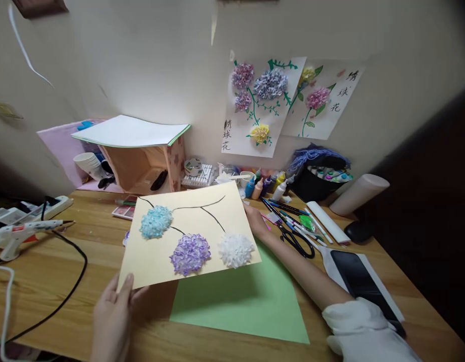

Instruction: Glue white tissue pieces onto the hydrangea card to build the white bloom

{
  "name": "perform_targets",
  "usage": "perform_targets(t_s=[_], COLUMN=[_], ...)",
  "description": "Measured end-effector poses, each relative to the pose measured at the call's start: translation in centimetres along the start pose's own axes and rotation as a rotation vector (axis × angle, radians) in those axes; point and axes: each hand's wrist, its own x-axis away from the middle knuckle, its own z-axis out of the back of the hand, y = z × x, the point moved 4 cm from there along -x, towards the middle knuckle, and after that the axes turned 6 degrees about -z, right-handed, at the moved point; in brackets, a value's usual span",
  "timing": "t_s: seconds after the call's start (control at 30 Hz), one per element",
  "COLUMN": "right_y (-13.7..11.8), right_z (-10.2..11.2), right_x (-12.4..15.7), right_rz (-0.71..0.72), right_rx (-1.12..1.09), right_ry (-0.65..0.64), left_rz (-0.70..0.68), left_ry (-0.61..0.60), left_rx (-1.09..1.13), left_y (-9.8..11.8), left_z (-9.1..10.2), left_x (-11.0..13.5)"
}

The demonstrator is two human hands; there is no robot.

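A cream sheet of card [202, 221] is held tilted above the table. Drawn dark branches run across it, with a blue paper flower [156, 221], a purple one [190, 254] and a white one [236, 249] raised on its face. My left hand [113, 311] pinches the lower left corner, thumb on top and fingers beneath. At the right edge my right hand [257, 221] grips the card, its fingers hidden behind it. Below the card, a green sheet of paper [247, 311] lies flat on the wooden table [149, 337].
A hot glue gun [23, 234] with cables lies at left. Behind stand an open box [142, 166] and paint bottles [258, 188]. Black scissors [298, 242], pens, a white roll [326, 221] and a phone [360, 281] lie at right. Flower pictures [260, 115] hang on the wall.
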Motion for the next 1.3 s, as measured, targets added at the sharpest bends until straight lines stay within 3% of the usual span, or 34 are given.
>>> perform_targets(t_s=[0.1,0.27,0.37,0.47,0.57,0.63,0.7,0.8,0.87,0.97,1.07,1.3], right_y=[0.1,-0.1,0.2,1.0,1.2,1.0,0.6,0.2,0.2,0.2,0.1,-0.2], right_z=[1.9,5.3,5.7,4.8,3.7,3.3,3.1,3.2,3.3,3.4,3.3,2.9], right_x=[1.0,5.5,9.1,11.7,12.9,13.1,13.3,13.4,13.5,13.4,13.4,13.6], right_rz=[0.015,0.078,0.041,-0.034,-0.003,0.073,0.167,0.254,0.260,0.252,0.278,0.343], right_rx=[0.015,-0.087,-0.226,-0.363,-0.403,-0.360,-0.292,-0.209,-0.178,-0.151,-0.112,-0.057], right_ry=[0.047,0.157,0.160,0.135,0.072,0.016,-0.022,-0.045,-0.051,-0.072,-0.095,-0.145], left_rz=[0.011,-0.041,-0.024,-0.050,-0.256,-0.550,-0.850,-1.222,-1.316,-1.306,-1.303,-1.289], left_ry=[-0.043,0.027,0.028,-0.015,0.037,0.127,0.093,-0.250,-0.394,-0.494,-0.500,-0.505], left_rx=[0.016,0.001,-0.040,-0.107,-0.323,-0.612,-0.850,-0.977,-1.031,-1.122,-1.125,-1.001], left_y=[-3.4,-5.5,-6.1,-6.3,-5.3,-3.7,-2.6,-2.6,-3.3,-4.4,-4.9,-4.9], left_z=[-2.0,-3.4,-3.6,-3.2,-2.6,-3.2,-5.5,-11.6,-15.4,-19.3,-20.5,-20.1], left_x=[1.8,2.6,2.2,1.8,2.6,4.3,6.6,9.7,10.4,9.8,8.9,8.3])
